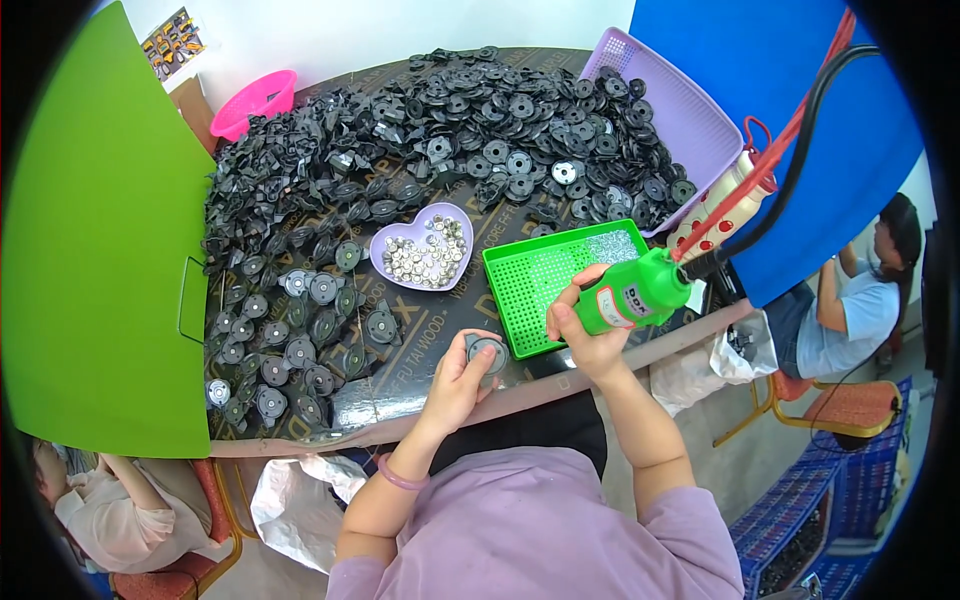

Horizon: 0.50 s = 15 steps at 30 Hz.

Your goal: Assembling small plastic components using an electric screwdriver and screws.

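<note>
My left hand [455,388] pinches a round dark grey plastic disc part [488,356] near the table's front edge, thumb on its face. In my right hand [594,345] is a green power screwdriver [635,293], lying tilted with its black cord rising to the upper right; its bit does not show. The tool and right hand overlap a green perforated tray [525,290], which holds small silver screws [612,246] at its far right. Left of the tray stands a lilac heart-shaped bowl [465,216] with many small silver metal pieces [425,262].
Black plastic parts [330,150] heap across the table's back; assembled-looking ones [300,350] spread at left. A lilac basket [690,120] tips at back right beside a spotted bottle [720,205]. A pink basket [255,103] stands back left. Green [100,250] and blue panels [780,130] flank the table.
</note>
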Each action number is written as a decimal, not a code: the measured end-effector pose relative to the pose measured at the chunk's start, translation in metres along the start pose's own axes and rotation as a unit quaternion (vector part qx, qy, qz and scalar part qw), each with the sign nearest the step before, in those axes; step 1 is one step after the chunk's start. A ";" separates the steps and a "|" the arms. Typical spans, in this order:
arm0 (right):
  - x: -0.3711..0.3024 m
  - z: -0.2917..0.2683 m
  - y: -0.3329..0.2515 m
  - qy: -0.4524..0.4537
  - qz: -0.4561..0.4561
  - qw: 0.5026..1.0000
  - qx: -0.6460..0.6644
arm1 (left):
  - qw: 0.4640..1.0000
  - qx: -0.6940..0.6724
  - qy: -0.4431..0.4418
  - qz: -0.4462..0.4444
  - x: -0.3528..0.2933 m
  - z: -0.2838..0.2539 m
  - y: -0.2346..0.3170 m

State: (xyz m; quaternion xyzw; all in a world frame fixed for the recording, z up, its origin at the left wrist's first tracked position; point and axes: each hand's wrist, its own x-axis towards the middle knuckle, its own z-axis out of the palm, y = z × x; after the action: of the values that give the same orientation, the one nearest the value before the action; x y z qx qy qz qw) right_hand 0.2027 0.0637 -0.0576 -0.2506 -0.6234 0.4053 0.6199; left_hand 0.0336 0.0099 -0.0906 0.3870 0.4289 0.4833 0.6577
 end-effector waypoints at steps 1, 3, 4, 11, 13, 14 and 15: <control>0.000 -0.001 0.000 0.000 0.007 1.000 -0.012 | 1.000 0.018 0.009 -0.001 0.000 0.001 0.001; 0.003 -0.001 -0.007 0.013 -0.005 1.000 0.009 | 0.998 0.054 0.007 0.015 -0.001 -0.001 -0.001; 0.005 0.000 -0.013 0.028 -0.016 0.999 0.029 | 0.996 0.090 0.002 0.029 0.000 -0.002 -0.003; 0.006 0.024 -0.039 0.025 -0.095 0.983 0.156 | 0.993 0.114 0.029 0.026 0.003 -0.002 -0.004; 0.003 0.031 -0.036 0.014 -0.088 0.983 0.160 | 0.993 0.112 0.020 0.025 0.003 -0.003 -0.006; 0.002 0.033 -0.033 0.013 -0.088 0.983 0.160 | 0.993 0.111 0.011 0.024 0.004 -0.003 -0.006; 0.001 0.036 -0.031 0.012 -0.086 0.984 0.156 | 0.994 0.110 0.012 0.025 0.003 -0.002 -0.005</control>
State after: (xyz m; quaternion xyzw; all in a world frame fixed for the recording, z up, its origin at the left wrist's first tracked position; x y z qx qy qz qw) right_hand 0.1735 0.0406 -0.0282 -0.1008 -0.5640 0.4396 0.6917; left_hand 0.0334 0.0122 -0.0968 0.4619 0.4778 0.4537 0.5937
